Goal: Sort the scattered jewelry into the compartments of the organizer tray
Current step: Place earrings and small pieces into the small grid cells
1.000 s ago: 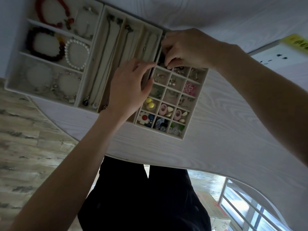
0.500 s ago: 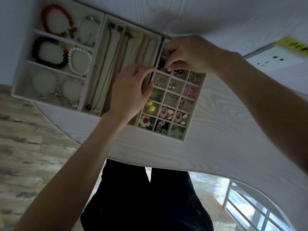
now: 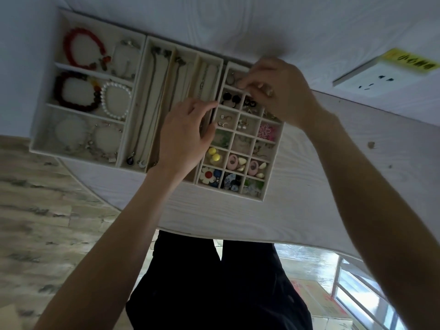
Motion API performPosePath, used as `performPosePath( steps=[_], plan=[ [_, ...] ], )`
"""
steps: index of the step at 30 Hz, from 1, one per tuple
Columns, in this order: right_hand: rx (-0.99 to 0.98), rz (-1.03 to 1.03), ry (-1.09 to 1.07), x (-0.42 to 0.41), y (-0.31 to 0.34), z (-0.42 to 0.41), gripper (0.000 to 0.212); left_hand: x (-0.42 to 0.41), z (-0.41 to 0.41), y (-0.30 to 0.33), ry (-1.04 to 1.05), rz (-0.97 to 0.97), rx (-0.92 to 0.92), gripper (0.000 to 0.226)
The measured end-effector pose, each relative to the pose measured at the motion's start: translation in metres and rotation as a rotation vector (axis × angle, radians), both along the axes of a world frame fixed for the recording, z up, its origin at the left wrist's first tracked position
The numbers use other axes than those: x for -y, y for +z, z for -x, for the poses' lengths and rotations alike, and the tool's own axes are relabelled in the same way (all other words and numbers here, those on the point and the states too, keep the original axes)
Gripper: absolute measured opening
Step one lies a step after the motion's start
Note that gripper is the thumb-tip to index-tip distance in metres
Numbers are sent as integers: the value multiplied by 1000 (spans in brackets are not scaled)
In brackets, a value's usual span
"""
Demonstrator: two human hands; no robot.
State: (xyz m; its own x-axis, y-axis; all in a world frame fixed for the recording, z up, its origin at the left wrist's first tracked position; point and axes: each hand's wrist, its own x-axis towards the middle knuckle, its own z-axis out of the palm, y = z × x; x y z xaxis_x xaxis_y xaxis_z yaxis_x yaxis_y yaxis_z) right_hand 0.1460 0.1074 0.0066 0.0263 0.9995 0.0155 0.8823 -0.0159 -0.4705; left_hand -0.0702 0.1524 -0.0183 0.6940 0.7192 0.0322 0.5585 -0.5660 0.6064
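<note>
Three beige organizer trays stand side by side on the white table. The grid tray (image 3: 228,192) on the right holds earrings in small cells, among them yellow balls (image 3: 213,154), a pink flower (image 3: 267,131) and black studs (image 3: 231,99). My right hand (image 3: 278,91) reaches over its far row, fingertips pinching a small piece too tiny to identify above the far-left cell. My left hand (image 3: 185,136) rests with bent fingers on the wall between the grid tray and the necklace tray (image 3: 133,110).
The bracelet tray (image 3: 71,154) at the left holds red (image 3: 82,50), dark (image 3: 71,91) and pearl (image 3: 115,101) bracelets. A white wall socket (image 3: 381,77) with a yellow label is at the far right. The table's curved edge runs close to my body, with wooden floor at the left.
My right hand has moved from the second row to the far row of the grid tray, uncovering the black studs. My left hand stays at the tray wall.
</note>
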Motion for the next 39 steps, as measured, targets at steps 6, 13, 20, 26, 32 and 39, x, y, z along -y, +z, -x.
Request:
performPosePath(
  steps=[6, 13, 20, 26, 32, 39],
  plan=[
    [-56, -131, -339, 42, -1, 26, 15, 0, -2, 6, 8, -43, -54, 31],
    [12, -139, -741, 145, 4, 51, 15, 39, -32, 15, -214, -128, -66, 40],
    [68, -108, -1148, 212, -15, -26, 22, 79, -82, 10, -411, -218, -203, 57],
    [67, 43, -1185, 214, -42, -83, 28, 71, -89, 9, -354, -218, -271, 45],
    [-99, -68, -1083, 198, -44, -58, 15, 71, -91, 8, -319, -222, -271, 42],
    [-90, -129, -774, 187, -47, -25, 4, 67, -85, 5, -309, -177, -160, 44]
  ],
)
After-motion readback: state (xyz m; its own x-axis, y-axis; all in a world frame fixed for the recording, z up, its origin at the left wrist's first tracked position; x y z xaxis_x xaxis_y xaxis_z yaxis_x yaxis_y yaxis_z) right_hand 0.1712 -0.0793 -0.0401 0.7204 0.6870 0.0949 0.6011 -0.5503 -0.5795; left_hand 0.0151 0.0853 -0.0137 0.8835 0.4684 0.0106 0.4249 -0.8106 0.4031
